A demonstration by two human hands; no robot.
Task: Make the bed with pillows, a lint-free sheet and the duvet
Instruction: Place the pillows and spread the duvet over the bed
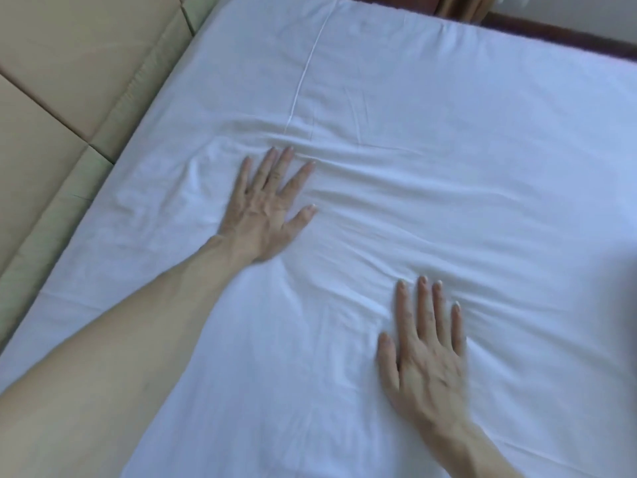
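A white sheet [448, 139] covers the bed and fills most of the view. It lies smooth at the far end and bunches into long wrinkles across the middle. My left hand [267, 205] presses flat on the sheet left of centre, fingers straight and spread, fingertips at a wrinkle ridge. My right hand [425, 346] lies flat on the sheet lower right, fingers straight and pointing away from me. Neither hand holds anything. No pillows or duvet are in view.
A padded beige headboard [62, 98] with stitched panels runs along the bed's left side. A dark wooden frame edge [558, 36] borders the far right side. A tan curtain [462, 6] hangs beyond the top edge.
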